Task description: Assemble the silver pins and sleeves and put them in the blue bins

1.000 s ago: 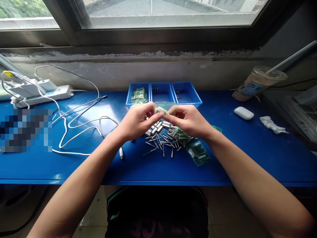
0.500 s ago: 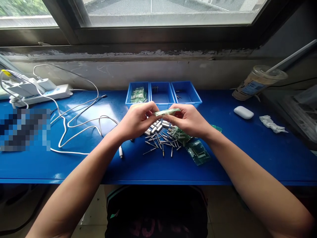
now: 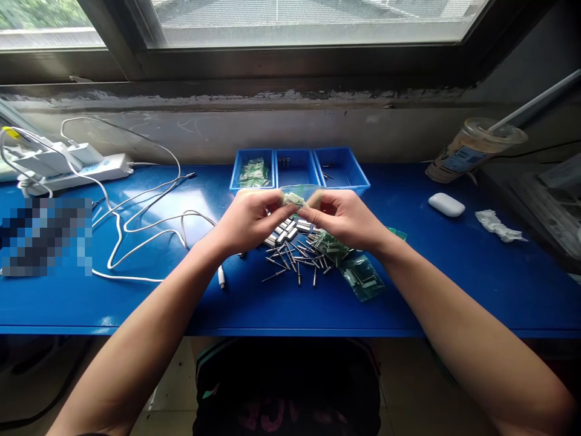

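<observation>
My left hand (image 3: 247, 221) and my right hand (image 3: 347, 218) meet above the blue table (image 3: 454, 272), both pinched on a small clear greenish bag (image 3: 295, 198) held between their fingertips. Under the hands lies a heap of small metal pins and short metal sleeves (image 3: 295, 251). Filled green bags (image 3: 361, 275) lie just right of the heap, by my right wrist. Behind the hands stand three blue bins in a row: the left bin (image 3: 253, 171) holds green bags, the middle bin (image 3: 295, 169) a few metal parts, the right bin (image 3: 342, 169) a few pins.
White cables (image 3: 136, 224) loop across the table's left side from a white power strip (image 3: 86, 166). A white earbud case (image 3: 446, 204), a crumpled wrapper (image 3: 499, 227) and a lidded cup with a straw (image 3: 472, 148) stand at the right. A window wall runs behind.
The bag was stretched flat between the hands half a second ago; now the hands have drawn closer and the bag is bunched between the fingertips.
</observation>
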{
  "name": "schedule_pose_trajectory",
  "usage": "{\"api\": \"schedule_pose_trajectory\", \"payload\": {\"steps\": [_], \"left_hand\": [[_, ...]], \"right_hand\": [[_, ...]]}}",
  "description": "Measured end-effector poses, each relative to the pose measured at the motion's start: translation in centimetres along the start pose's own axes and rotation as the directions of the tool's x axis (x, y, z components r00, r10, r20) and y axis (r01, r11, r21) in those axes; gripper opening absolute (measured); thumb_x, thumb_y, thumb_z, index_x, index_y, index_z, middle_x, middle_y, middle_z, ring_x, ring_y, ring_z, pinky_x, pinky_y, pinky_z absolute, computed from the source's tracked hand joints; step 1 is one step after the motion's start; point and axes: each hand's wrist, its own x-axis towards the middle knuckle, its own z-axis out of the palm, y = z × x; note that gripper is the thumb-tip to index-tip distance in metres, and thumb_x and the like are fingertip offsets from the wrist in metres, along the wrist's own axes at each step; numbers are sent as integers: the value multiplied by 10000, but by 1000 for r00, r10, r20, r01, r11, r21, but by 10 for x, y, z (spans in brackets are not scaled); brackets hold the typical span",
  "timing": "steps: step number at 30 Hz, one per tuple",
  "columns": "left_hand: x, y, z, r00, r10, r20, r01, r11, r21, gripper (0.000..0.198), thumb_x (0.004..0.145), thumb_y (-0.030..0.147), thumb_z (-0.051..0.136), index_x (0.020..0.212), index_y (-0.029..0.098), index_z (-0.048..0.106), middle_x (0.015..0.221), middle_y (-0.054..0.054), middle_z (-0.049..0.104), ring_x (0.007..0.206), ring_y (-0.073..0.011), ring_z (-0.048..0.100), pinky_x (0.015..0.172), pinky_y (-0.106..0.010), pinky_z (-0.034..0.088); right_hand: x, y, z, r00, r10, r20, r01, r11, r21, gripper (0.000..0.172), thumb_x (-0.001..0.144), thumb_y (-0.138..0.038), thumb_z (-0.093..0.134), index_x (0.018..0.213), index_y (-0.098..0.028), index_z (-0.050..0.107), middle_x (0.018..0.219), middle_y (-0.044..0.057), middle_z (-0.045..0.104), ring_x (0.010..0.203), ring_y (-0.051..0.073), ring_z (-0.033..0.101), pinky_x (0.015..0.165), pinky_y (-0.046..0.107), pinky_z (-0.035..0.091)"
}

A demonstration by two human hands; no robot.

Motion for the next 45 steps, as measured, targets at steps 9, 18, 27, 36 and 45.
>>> {"api": "schedule_pose_trajectory", "payload": {"steps": [9,18,27,36,45], "left_hand": [[0,-2,-1,997,-71,-26,69,995,-69,257,1011,358,669,847,163,700,761,-25,672,655,-124,571,600,-256,444],[1,-2,-5,997,-71,-6,70,992,-102,232,982,312,707,806,161,716,721,-18,656,624,-111,544,553,-249,414],[2,-12,-11,983,-69,-171,70,998,2,121,962,298,729,1035,204,748,906,-42,758,764,-157,689,614,-291,519],[4,-54,-38,854,-3,-520,277,849,450,52,995,292,659,986,247,683,980,-68,726,907,-258,691,842,-451,531],[-1,-61,-28,951,-194,-243,302,761,574,206,907,196,599,955,221,797,1058,-89,797,1060,-355,710,953,-556,549]], "right_hand": [[-1,-2,-4,1000,12,11,-12,999,-31,301,937,-448,808,911,-156,741,773,15,658,643,126,555,555,273,413],[-1,-3,-2,1000,7,25,-5,996,-85,302,951,-442,790,877,-153,739,758,13,651,644,122,529,554,277,386],[-2,-2,-9,1000,1,5,2,889,-457,305,969,-469,739,937,-167,772,833,47,716,717,172,613,618,323,442],[-4,-2,-15,951,199,236,14,737,-676,541,911,-636,718,1247,-213,759,1235,123,728,1180,367,578,932,493,447],[-4,5,-7,940,232,250,1,730,-683,436,969,-550,670,1302,-269,688,1275,97,698,1203,360,560,986,535,382]]}}
